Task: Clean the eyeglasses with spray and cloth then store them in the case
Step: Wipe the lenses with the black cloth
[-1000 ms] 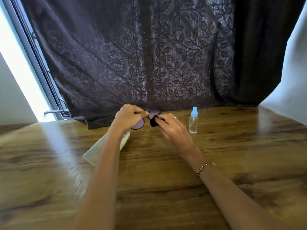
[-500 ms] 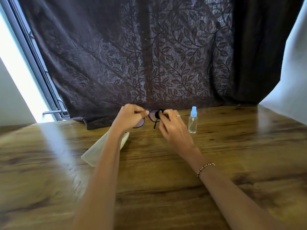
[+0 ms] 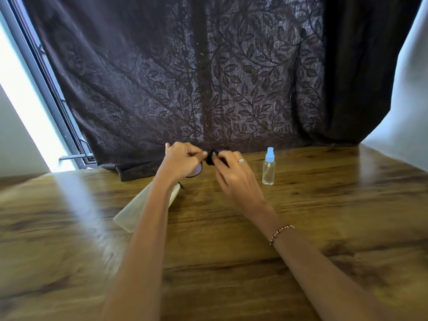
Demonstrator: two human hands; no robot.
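Note:
My left hand (image 3: pixel 183 159) grips the dark-framed eyeglasses (image 3: pixel 195 171) above the far middle of the wooden table (image 3: pixel 231 262). One purplish lens shows below its fingers. My right hand (image 3: pixel 234 174) pinches a small black cloth (image 3: pixel 211 157) against the other lens, which is mostly hidden. A clear spray bottle (image 3: pixel 268 167) with a light blue top stands upright to the right of my right hand. The pale translucent case (image 3: pixel 136 212) lies on the table under my left forearm.
A dark leaf-patterned curtain (image 3: pixel 208 89) hangs behind the table and its hem rests on the far edge. A bright window with a grey frame (image 3: pixel 53 107) is at the left. A white wall is at the right.
Both hands have risen slightly with the glasses. The right hand's cloth has shifted up and toward the bridge of the frame.

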